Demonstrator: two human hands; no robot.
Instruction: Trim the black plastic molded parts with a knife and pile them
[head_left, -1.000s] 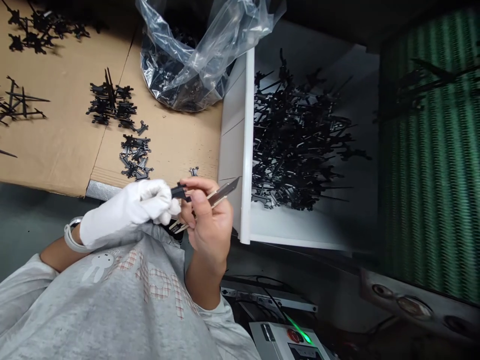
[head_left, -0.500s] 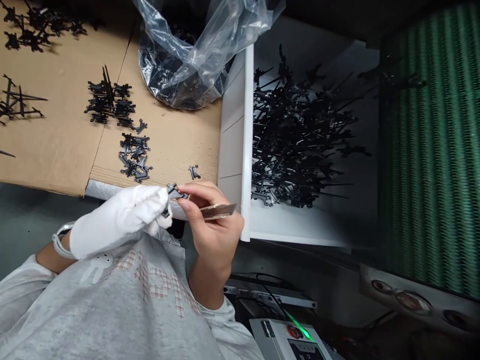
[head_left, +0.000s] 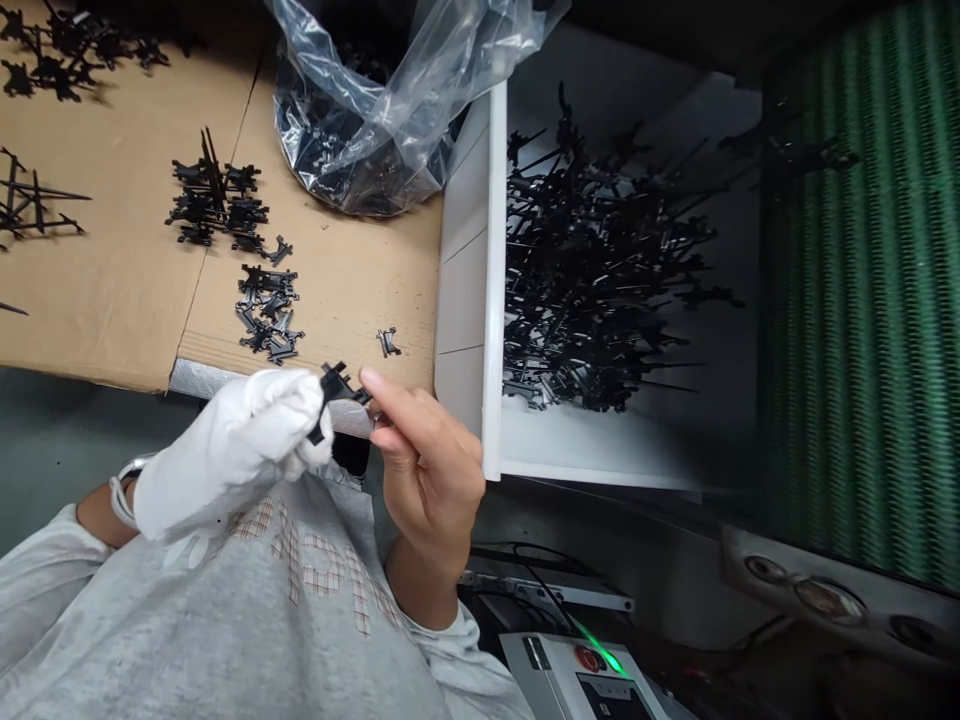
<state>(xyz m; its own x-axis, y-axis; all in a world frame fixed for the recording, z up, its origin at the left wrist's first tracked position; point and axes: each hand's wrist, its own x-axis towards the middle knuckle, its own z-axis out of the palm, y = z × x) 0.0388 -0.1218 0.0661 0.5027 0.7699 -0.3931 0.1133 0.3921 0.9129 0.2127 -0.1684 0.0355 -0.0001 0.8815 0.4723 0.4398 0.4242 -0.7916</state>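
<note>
My left hand, in a white glove, is closed on a small black plastic part, whose notched end sticks out past the fingers. My bare right hand is beside it, index finger stretched toward the part's right end and thumb bent below. The flat blade seen in this hand earlier is now almost wholly hidden behind the fingers. Just beyond the hands, one loose black part lies on the cardboard. To its left is a small pile of similar parts.
Cardboard covers the work surface. Clusters of black parts and a clear plastic bag stand farther back. A white-walled bin on the right holds many black sprues. Below it is a control box.
My left hand has shifted slightly left with the black part. The right hand has turned, its index finger straightened, and the blade has gone from plain view.
</note>
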